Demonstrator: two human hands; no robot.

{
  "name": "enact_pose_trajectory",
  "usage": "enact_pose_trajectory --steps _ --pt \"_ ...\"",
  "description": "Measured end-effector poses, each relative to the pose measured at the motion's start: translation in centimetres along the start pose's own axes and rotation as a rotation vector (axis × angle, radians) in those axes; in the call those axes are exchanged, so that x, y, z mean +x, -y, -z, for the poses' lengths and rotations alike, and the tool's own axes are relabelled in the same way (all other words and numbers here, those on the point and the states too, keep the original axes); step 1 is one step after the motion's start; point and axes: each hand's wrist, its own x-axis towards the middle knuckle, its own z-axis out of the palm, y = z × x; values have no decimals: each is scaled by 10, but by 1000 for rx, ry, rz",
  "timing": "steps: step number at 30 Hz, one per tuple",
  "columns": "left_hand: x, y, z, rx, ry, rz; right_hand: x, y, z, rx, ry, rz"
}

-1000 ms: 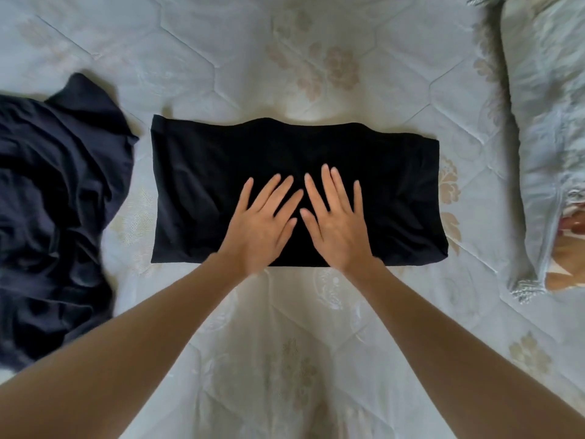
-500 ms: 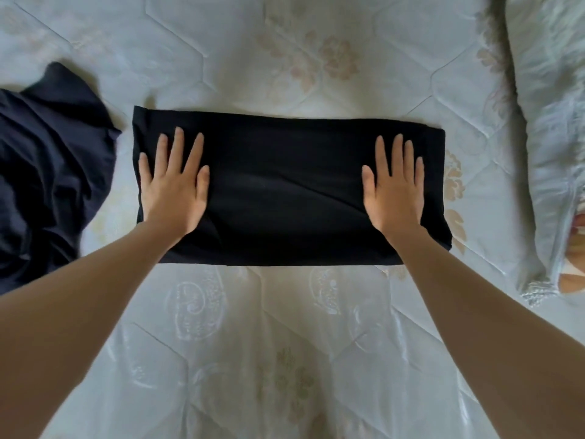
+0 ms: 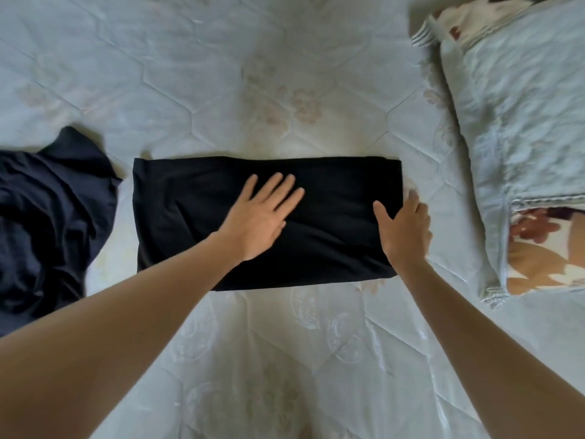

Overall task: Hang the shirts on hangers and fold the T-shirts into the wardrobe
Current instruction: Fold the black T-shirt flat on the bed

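Note:
A black T-shirt (image 3: 335, 185), folded into a long flat band, lies across the pale quilted bed (image 3: 221, 90). My left hand (image 3: 262, 217) rests flat on the middle of the band with its fingers straight and spread. At the band's right end, my right hand (image 3: 403, 229) has its thumb on top of the fabric while its fingers curl over the edge, gripping it. The fingertips are hidden past the edge.
A crumpled dark navy garment (image 3: 47, 223) lies at the left edge of the bed, just apart from the T-shirt. A pale blue pillow (image 3: 522, 122) with a floral cover lies along the right side. Bare quilt stretches beyond and in front of the T-shirt.
My left hand slid from the band's left end to its middle. My right hand moved from lying flat near the right end to gripping the right edge.

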Motion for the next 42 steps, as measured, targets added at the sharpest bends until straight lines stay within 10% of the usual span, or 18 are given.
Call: enact_pose_trajectory --steps 7,15,36,42 --pt "77 -81 40 195 199 -353 14 -34 11 322 354 -375" --pt "149 -140 51 438 323 -628 11 -38 16 422 554 -281" --pt "207 -104 57 611 606 -585 18 -36 13 433 690 -371" --pt "180 -79 71 559 449 -614 11 -19 22 380 656 -253"
